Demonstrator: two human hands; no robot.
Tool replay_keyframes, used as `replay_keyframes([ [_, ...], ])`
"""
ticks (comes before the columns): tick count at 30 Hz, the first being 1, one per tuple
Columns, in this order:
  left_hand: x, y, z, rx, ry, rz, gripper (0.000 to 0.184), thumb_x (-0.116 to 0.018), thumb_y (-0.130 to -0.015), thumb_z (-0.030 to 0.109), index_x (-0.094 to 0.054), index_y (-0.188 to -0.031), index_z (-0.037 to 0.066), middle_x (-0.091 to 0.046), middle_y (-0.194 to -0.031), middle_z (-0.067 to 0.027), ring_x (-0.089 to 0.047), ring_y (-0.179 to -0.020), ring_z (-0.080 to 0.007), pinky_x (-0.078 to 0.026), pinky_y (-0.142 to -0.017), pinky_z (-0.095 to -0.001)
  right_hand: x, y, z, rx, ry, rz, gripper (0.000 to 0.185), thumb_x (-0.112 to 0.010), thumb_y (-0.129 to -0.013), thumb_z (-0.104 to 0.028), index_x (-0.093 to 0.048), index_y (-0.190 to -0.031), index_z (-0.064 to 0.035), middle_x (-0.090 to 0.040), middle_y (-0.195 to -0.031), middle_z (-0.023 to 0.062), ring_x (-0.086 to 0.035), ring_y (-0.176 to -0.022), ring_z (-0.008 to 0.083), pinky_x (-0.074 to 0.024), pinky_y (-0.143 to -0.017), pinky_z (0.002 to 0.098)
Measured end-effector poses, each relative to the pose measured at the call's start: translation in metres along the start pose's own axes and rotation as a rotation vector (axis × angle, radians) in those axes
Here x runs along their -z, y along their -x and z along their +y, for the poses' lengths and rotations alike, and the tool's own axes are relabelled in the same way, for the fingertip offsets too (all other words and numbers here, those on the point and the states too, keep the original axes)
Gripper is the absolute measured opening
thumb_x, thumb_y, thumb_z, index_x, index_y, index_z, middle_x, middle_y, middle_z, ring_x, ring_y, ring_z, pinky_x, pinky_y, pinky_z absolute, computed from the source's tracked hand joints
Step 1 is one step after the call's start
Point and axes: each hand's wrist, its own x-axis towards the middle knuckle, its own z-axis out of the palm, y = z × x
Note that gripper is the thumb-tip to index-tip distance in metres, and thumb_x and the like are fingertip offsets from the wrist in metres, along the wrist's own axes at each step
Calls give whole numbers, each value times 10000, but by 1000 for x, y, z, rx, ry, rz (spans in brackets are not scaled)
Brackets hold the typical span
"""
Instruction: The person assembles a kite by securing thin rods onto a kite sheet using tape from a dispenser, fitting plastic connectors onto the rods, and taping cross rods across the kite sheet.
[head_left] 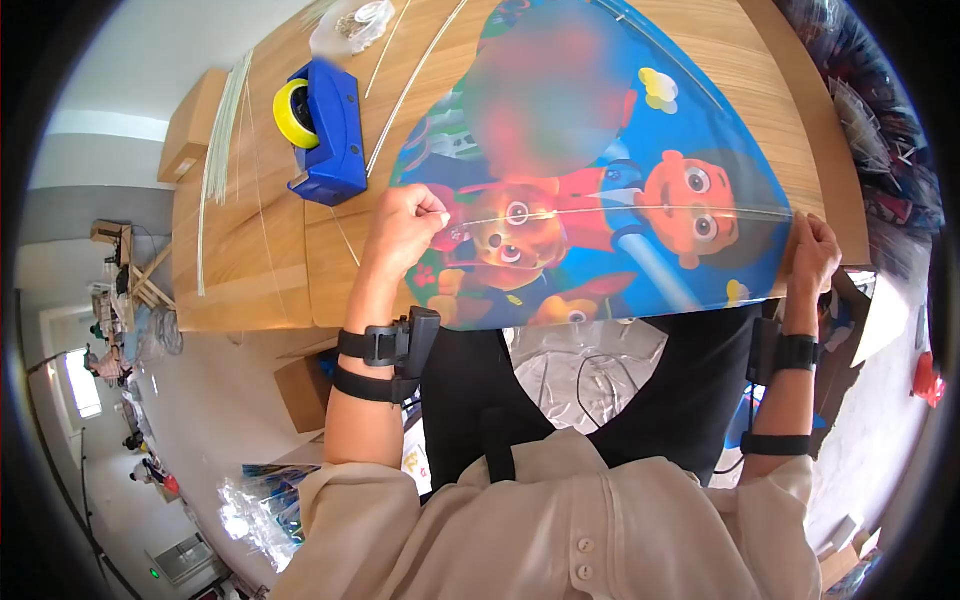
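Observation:
A kite of blue plastic film, printed with cartoon figures, lies on the wooden table and reaches over its near edge. Across it runs a thin pale rod, roughly level from one hand to the other. At the rod's left end, my left hand is closed in a pinch between finger and thumb. My right hand is closed at the kite's right edge, by the rod's other end. Its fingertips are partly hidden, so the exact grip there is hard to make out.
On the table, a blue tape dispenser holds a yellow roll. Bundled thin rods lie farther left, near a cardboard box. A clear plastic bag sits at the back. Packaged goods are piled beyond the right edge.

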Motion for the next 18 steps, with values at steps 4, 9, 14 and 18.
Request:
replay_keyframes([
  [4,-3,4,5,6,-27,-5,92,-691,-697,12,-610,-697,-31,-589,-613,-56,-527,-553,-102,-426,-493,-271,2,-5,7,-22,-82,-26,209,-738,-737,-162,-682,-817,23,-645,-728,31,-561,-660,85,-459,-631,220],
  [9,-3,3,-5,-44,-71,-6,102,-698,-697,29,-605,-670,-2,-588,-596,-44,-523,-544,-98,-427,-499,-276,2,-7,7,-37,-25,-77,195,-730,-729,-176,-691,-795,4,-637,-690,10,-549,-640,92,-450,-586,248],
  [14,-6,-2,-24,-117,-32,-36,109,-679,-707,18,-583,-656,29,-561,-587,1,-484,-554,-64,-397,-500,-246,7,4,-17,113,180,31,293,-692,-661,-283,-640,-673,5,-568,-594,100,-550,-577,207,-453,-587,338],
  [18,-5,3,-7,-9,52,-65,103,-645,-732,-6,-557,-683,17,-536,-598,7,-460,-536,-52,-359,-479,-216,1,8,-17,54,-33,66,233,-747,-617,-181,-644,-687,16,-628,-748,124,-600,-687,225,-482,-637,317],
])
